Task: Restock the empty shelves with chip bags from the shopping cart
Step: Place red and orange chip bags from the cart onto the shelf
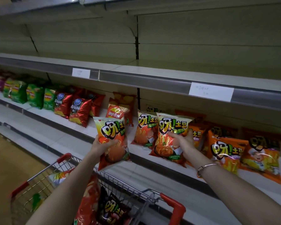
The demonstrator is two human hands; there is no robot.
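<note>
**Item 1.** Left hand (102,146): fingers and thumb are curled round the lower half of the raised bag (112,133). This orange-red chip bag is held upright in the air at 7 o'clock of centre, above the shopping cart (175,207) and short of the shelving.

**Item 2.** Right hand (184,142): the thumb lies across the face and the fingers wrap behind the right edge of the front bag (172,125), which has the same print. It stands on the middle shelf (81,129) at the front lip, about 4 o'clock of centre, touching a twin bag (144,127) at its 9 o'clock.

**Item 3.** Middle shelf stock:
- green bags (34,95) at 9 o'clock
- red foil bags (78,111) beside them
- Lay's bag (115,111) near centre
- orange bags (225,150) at 3 to 4 o'clock

**Item 4.** Upper shelf (169,69), 12 to 2 o'clock, holds nothing that we see. Lower shelf (39,132), 8 o'clock, likewise.

**Item 5.** Cart stock (113,208), 6 o'clock: several bags lie in the basket.

**Assessment.** We judge the job well begun but far from finished. One shelf is partly filled, one bag is being seated and one is waiting. Two shelves are not yet stocked.
</note>
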